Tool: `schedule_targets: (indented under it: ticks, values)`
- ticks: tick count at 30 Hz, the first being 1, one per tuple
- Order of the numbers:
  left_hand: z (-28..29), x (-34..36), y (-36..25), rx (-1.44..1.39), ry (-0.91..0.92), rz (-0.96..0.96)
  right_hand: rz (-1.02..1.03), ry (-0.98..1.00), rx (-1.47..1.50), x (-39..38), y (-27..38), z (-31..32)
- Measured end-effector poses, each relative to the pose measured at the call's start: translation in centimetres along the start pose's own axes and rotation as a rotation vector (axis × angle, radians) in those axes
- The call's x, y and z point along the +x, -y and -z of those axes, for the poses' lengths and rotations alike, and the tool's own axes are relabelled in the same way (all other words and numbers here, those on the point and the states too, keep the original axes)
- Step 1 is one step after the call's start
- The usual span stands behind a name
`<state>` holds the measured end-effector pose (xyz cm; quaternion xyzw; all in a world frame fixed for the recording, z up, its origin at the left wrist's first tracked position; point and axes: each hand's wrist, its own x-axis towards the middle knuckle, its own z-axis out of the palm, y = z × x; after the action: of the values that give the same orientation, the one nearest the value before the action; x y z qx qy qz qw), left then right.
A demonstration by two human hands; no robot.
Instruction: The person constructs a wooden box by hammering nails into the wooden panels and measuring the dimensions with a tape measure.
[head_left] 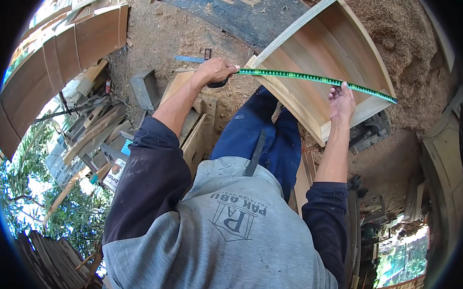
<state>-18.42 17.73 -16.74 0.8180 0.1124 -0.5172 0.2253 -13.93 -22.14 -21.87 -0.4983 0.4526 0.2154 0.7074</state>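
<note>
My left hand [216,72] is closed round the dark case of a tape measure, which is mostly hidden under the palm. The green tape [290,74] runs out from it to the right across the top of a wooden box [314,37]. With thumb and fingers, my right hand [341,102] pinches the tape over the box's near right part. Past this hand, the tape's free end reaches the right corner of the box. The box is pale wood, shows its hollow inside, and sits tilted in front of my legs.
A dark weathered board [237,12] lies on the ground beyond the box. Wood shavings [412,51] cover the floor at right. A long curved wooden panel [60,64] stands at far left, with piled scrap wood [96,129] below it. A blue strip [189,59] lies near my left hand.
</note>
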Motion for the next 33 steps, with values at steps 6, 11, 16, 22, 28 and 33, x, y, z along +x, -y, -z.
schedule_targets:
  ticks: [6,11,16,22,28,33]
  values:
    - [0.2,0.2,0.5,0.039,0.060,0.032,-0.018,-0.026,-0.050,0.0,0.2,-0.3]
    - [0.7,0.0,-0.1,-0.010,0.063,0.053,-0.021,-0.010,-0.036,0.2,0.2,0.0]
    - [1.4,-1.3,-0.3,-0.132,0.198,-0.063,0.113,0.085,0.151,-0.8,0.9,-0.5]
    - [3.8,-3.0,-4.4,-0.241,0.163,-0.350,0.027,0.319,-0.204,-5.4,-0.3,-9.1]
    - [8.4,-0.5,-9.6,-0.279,-0.015,-0.265,0.100,0.618,-0.357,-8.4,-2.8,-12.5]
    - [11.4,7.5,-2.8,-0.218,-0.466,-0.073,0.123,0.180,-0.233,-8.4,-3.3,-2.5]
